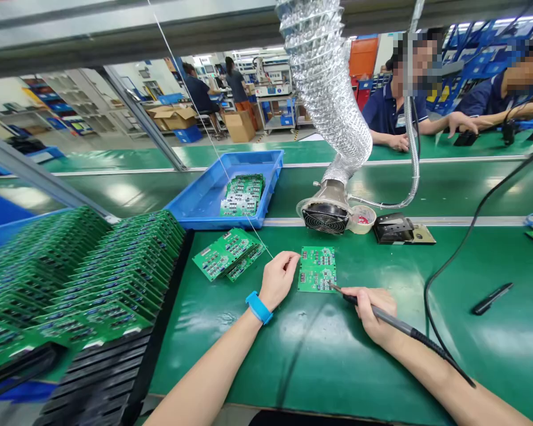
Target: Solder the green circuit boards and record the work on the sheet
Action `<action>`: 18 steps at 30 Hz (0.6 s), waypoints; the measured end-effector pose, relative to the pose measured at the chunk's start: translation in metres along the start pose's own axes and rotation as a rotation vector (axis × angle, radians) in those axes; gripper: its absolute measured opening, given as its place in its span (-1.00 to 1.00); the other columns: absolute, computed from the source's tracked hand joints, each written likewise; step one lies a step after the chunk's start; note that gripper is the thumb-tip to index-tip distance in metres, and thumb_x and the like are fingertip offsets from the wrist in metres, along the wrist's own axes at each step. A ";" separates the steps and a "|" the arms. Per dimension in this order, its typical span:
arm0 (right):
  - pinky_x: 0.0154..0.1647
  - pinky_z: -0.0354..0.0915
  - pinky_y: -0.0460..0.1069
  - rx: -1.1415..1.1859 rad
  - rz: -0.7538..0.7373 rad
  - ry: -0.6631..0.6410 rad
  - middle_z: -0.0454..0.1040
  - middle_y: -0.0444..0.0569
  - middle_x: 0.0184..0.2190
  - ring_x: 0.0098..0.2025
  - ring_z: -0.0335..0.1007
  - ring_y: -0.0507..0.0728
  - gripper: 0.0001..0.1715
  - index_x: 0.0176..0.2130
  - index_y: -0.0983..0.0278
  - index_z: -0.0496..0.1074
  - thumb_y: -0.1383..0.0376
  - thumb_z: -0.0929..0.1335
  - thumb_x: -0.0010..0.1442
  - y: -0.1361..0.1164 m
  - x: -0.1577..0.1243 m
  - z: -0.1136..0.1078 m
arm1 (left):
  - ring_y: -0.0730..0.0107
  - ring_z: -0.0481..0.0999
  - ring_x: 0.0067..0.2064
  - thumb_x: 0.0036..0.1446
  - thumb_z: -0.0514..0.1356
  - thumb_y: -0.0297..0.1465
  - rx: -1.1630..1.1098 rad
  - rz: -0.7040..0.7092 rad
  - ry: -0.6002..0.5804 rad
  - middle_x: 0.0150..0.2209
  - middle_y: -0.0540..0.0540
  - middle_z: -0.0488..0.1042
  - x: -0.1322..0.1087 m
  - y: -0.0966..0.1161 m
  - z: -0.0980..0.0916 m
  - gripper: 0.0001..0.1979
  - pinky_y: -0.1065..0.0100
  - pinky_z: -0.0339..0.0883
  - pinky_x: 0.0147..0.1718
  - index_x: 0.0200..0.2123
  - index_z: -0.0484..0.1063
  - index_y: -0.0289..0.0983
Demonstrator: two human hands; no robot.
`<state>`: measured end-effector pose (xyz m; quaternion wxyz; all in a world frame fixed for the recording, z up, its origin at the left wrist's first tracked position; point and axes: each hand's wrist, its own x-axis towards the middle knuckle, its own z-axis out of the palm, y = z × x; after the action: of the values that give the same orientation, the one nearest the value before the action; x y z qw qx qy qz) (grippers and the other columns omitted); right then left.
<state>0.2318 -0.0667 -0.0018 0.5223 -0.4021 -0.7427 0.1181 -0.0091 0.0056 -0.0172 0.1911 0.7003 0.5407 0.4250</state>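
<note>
The right hand was closed around one soldering iron, its tip at the lower right corner of one green circuit board. The left hand had its fingers drawn together in a pinch on one thin wire that slanted down from above; its fingertips were by the board's upper left edge, though whether they touched it could not be told. One blue wristband circled the left wrist. The board lay flat on the green mat between the two hands, with two small displays down its left side. Left of it was one pile of at least two boards, and behind that one blue bin with a further batch of boards, uncounted. Beyond the board stood one fan on one silver hose, one tape roll and one metal stand. One black pen lay to the right. Far left, two rows of upright boards were too many to count. Four other people were in the background, two across the bench at the right and two farther off.
</note>
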 end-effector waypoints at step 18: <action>-0.38 0.44 -0.03 0.039 0.305 0.178 0.52 -0.04 -0.39 -0.42 0.44 0.08 -0.58 -0.05 0.28 0.55 0.14 0.20 0.44 0.044 0.016 -0.005 | -0.37 0.07 0.36 -0.44 0.44 0.19 0.330 0.292 -0.762 0.39 -0.47 -0.01 0.052 0.015 0.002 0.45 -0.19 0.06 0.23 0.44 -0.14 -0.23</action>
<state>0.2550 -0.0279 -0.0156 0.5697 -0.5086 -0.6215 0.1744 0.0043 0.0490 0.0132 0.2004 0.8973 0.3875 0.0669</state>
